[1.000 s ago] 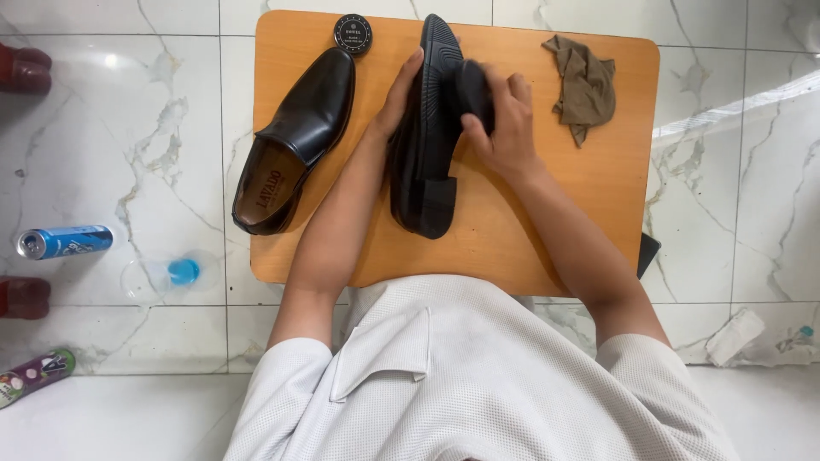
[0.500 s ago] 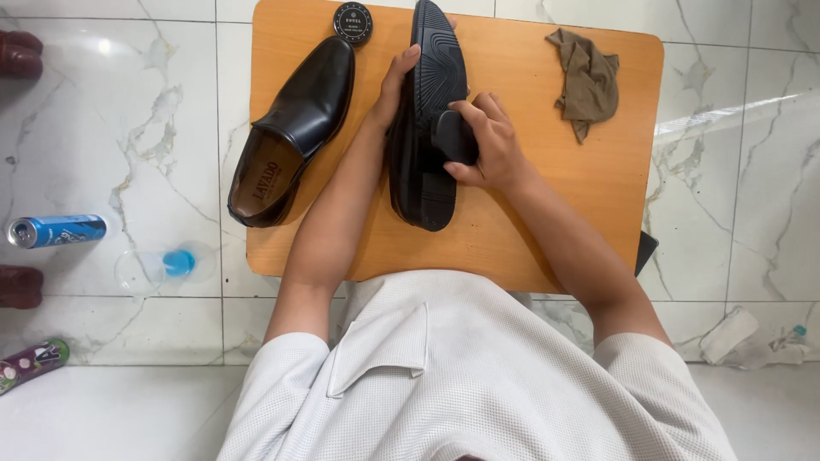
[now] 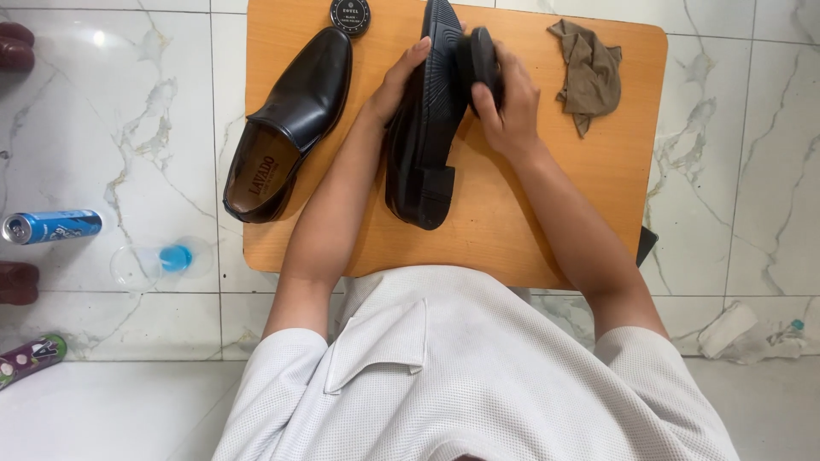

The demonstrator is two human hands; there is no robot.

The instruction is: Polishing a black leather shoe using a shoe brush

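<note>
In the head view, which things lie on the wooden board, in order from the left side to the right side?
Black shoe lying on the board → round black tin at the far edge → left hand → black shoe held sole-up → right hand with a dark brush → crumpled brown cloth.

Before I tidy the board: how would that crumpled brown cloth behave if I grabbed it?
The brown cloth lies bunched in soft folds on the wooden board, so it is probably floppy and light. It likely sags from one corner. Pushed, it would probably drag and wrinkle, not roll.
</note>
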